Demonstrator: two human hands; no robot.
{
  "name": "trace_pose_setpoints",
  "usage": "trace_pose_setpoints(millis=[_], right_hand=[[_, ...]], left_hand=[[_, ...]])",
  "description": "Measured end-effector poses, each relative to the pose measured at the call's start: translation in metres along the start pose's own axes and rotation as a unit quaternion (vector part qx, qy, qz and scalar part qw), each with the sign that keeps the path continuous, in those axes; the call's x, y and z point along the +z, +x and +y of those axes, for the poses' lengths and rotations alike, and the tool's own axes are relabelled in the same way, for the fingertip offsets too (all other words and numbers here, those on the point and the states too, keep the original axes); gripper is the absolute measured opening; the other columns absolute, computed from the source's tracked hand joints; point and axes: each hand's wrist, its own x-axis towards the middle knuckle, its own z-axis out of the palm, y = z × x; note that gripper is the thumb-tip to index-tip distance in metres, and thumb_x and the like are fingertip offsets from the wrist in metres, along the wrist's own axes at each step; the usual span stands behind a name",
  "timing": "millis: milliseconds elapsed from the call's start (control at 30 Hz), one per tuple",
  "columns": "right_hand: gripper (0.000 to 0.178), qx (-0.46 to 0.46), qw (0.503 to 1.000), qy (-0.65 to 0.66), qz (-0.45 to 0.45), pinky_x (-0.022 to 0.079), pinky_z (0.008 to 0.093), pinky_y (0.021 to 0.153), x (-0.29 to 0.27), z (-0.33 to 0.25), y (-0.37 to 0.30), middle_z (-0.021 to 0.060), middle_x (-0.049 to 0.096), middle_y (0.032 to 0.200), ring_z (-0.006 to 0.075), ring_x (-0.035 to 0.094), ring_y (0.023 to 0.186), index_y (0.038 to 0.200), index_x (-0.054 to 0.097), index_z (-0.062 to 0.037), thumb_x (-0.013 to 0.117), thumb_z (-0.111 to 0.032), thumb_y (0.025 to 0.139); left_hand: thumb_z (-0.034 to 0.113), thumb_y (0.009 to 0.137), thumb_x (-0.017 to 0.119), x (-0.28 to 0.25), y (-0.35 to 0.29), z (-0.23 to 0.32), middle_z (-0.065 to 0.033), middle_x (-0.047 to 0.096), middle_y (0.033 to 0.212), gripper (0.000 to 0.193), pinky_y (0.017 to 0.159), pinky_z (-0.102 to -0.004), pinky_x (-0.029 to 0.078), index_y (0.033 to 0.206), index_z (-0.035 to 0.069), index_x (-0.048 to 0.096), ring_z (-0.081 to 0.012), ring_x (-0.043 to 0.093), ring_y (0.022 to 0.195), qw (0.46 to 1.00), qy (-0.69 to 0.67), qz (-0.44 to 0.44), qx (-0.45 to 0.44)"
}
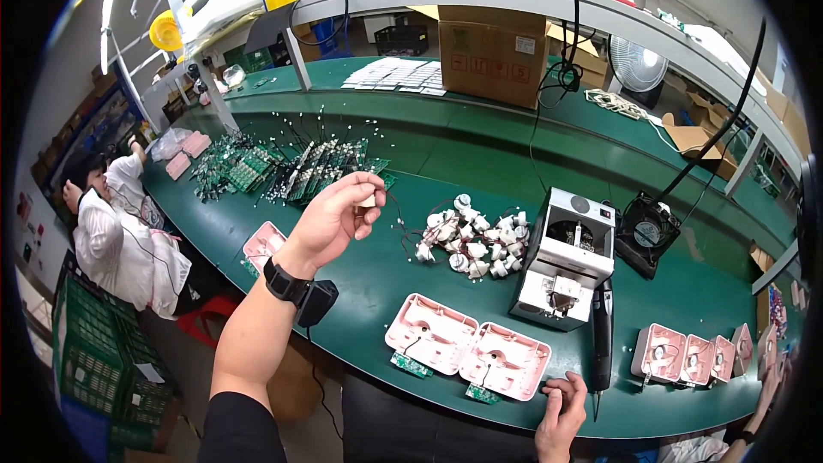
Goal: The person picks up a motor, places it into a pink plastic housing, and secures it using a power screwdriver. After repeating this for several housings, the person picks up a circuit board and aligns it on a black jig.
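My left hand [336, 216] is raised over the middle of the bench, its fingers closed around a small white part [369, 201], mostly hidden by them. A thin dark wire runs beside the fingertips. To the right of this hand lies a pile of white motor-like parts [477, 238] with wires. Down at the front edge, my right hand [562, 416] has loosely bent fingers, with nothing visible in them. It is close to the right one of two open pink housing shells [525, 358]. A green circuit board [411, 365] hangs by a wire from the left shell.
Many green circuit boards [330, 173] are heaped at the back left. Right of the motor pile stand a white-and-silver machine [566, 249] and a black electric screwdriver [603, 334]. More pink shells [660, 351] line the right side. A person [129, 231] sits at the left.
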Motion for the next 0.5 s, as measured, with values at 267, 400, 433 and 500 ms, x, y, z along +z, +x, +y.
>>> trace_pose_setpoints(millis=[267,400,433,500], right_hand=[[0.036,0.010,1.000,0.016,-0.002,0.051,0.0317,0.087,-0.007,-0.001,-0.006,0.0125,0.070,0.104,0.0214,0.068,0.094,0.132,0.049,0.0057,0.055,-0.012,0.102],[0.035,0.014,0.999,0.032,-0.002,0.051,0.0312,0.087,-0.008,0.002,-0.003,0.0128,0.070,0.104,0.0215,0.067,0.094,0.132,0.050,0.0053,0.054,-0.012,0.102],[0.035,0.017,0.999,0.043,-0.001,0.051,0.0311,0.087,-0.008,0.004,-0.004,0.0129,0.070,0.105,0.0215,0.067,0.094,0.132,0.050,0.0052,0.054,-0.012,0.102],[0.034,0.025,0.998,0.056,-0.007,0.051,0.0309,0.087,-0.009,0.005,-0.005,0.0130,0.070,0.105,0.0215,0.067,0.095,0.132,0.050,0.0050,0.053,-0.012,0.102]], left_hand=[[0.027,0.102,0.056,0.019,0.008,0.053,0.0032,0.053,0.077,0.020,0.051,-0.0205,0.037,0.095,0.008,0.058,-0.0055,0.049,0.063,0.993,0.023,0.028,0.109],[0.031,0.102,0.057,0.002,0.018,0.046,0.0035,0.054,0.074,0.026,0.052,-0.0206,0.038,0.091,0.008,0.059,-0.0058,0.050,0.062,0.982,0.147,0.088,0.083],[0.031,0.102,0.057,-0.006,0.017,0.037,0.0035,0.054,0.074,0.026,0.052,-0.0206,0.038,0.091,0.008,0.059,-0.0058,0.050,0.062,0.981,0.149,0.095,0.081],[0.032,0.098,0.062,-0.024,0.011,0.013,0.0032,0.056,0.070,0.027,0.053,-0.0216,0.041,0.090,0.005,0.060,-0.0075,0.053,0.063,0.930,0.346,0.103,-0.063]])
